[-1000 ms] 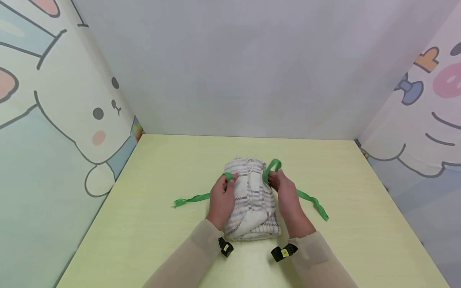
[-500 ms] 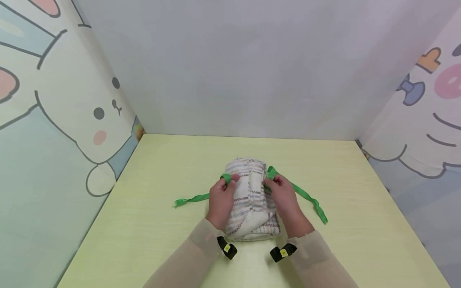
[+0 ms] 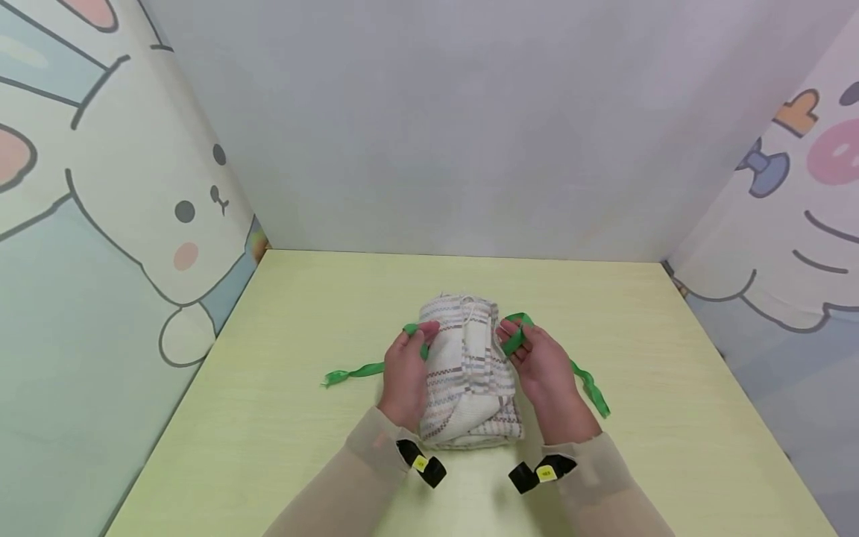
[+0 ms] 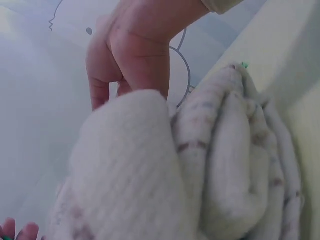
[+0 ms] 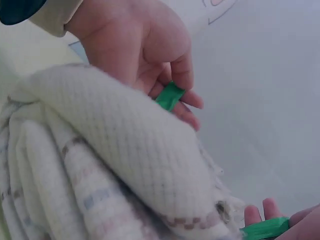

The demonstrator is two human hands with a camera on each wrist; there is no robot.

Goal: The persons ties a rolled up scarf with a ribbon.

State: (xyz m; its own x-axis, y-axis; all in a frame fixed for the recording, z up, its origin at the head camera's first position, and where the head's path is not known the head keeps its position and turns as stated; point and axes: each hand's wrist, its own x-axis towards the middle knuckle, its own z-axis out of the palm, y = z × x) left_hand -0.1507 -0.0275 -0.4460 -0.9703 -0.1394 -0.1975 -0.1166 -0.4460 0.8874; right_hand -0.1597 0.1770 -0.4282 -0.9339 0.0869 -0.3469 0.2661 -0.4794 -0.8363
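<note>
A folded striped towel (image 3: 446, 380), white with thin coloured bands, lies as a thick bundle on the table. My left hand (image 3: 405, 379) is at its left edge, pinching a green ribbon (image 3: 365, 370) whose loose end trails out to the left. On the opposite edge, my right hand (image 3: 545, 373) holds a green ribbon length (image 3: 515, 341) between thumb and fingers, with a tail (image 3: 590, 388) lying to the right. The right wrist view shows the thumb against the ribbon (image 5: 170, 96), beyond the towel's fold (image 5: 125, 135). In the left wrist view, towel layers hide the left fingertips.
The pale yellow-green table (image 3: 322, 298) reaches back to a plain grey wall (image 3: 436, 127). Cartoon-printed panels, the left one with a rabbit (image 3: 154, 186), flank it. A small black camera (image 3: 426, 464) sits on the left wrist and another (image 3: 540, 473) on the right.
The right hand first drew its raised ribbon loop down towards the towel, then shifted outward to the right with its fingers spread more. The left hand slid slightly left. The towel stayed put.
</note>
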